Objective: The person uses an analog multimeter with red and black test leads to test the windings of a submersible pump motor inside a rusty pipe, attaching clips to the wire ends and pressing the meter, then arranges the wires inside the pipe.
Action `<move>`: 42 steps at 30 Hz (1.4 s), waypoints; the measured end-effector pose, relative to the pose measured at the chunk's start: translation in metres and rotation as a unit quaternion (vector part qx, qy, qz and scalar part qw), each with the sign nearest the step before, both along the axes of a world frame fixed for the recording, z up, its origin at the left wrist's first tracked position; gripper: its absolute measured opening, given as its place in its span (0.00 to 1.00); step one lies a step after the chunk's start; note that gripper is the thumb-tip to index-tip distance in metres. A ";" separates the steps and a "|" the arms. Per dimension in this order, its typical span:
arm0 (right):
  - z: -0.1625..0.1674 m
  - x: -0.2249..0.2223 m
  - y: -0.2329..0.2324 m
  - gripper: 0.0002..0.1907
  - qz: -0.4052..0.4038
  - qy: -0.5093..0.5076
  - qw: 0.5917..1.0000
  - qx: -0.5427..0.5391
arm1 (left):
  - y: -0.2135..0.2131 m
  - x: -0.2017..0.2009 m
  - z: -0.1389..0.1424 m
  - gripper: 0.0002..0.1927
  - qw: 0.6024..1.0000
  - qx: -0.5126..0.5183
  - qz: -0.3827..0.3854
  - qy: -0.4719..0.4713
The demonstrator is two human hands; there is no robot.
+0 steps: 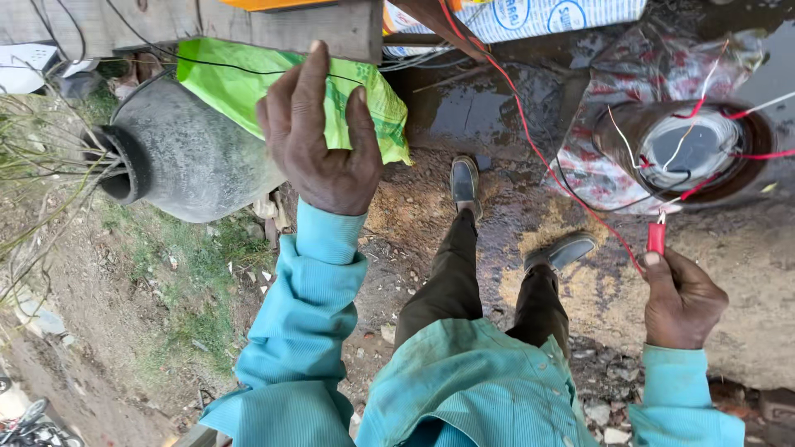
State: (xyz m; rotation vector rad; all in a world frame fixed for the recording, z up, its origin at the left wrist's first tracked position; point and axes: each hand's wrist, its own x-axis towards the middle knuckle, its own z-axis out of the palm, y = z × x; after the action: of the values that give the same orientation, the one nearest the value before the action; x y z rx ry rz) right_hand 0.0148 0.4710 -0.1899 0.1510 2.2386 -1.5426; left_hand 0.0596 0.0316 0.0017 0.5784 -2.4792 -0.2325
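My left hand [321, 136] is up in the top middle of the frame, with the fingers [313, 79] bent around the edge of a shiny, crinkly green plastic bag [374, 103]. The thumb is on one side and the other fingers are on the far side, so the bag is pinched between them. A thin black wire [224, 66] runs across the bag. Just left of the bag lies a round grey clay pot [186, 153] on its side, rough and dull, with its dark mouth pointing to the left edge. Above it is a flat, worn wooden plank [290, 25]. My right hand [681, 302] is low on the right side, closed around a small red clip [656, 237] that sticks up out of my fist. A thin red wire [530, 136] goes from the clip up toward the top middle. Above that hand, in the upper right, sits a round brown can [687, 149] with a smooth grey top and red and white wires on it, resting on crumpled clear plastic [596, 174]. The ground [149, 290] is wet, brown, lumpy dirt with bits of grass at the left. My sleeves [319, 273] are soft blue cloth with fine stripes.
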 end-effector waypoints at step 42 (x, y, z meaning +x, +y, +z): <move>-0.022 -0.016 0.000 0.14 0.000 -0.012 1.000 -0.010 | -0.046 -0.070 0.005 0.15 0.998 -0.057 -0.023 -0.022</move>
State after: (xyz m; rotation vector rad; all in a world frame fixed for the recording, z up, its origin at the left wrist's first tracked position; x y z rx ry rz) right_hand -0.0008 0.4705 -0.2120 0.1640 2.2035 -1.5549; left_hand -0.0108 -0.0146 0.0068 0.4834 -2.5314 -0.0977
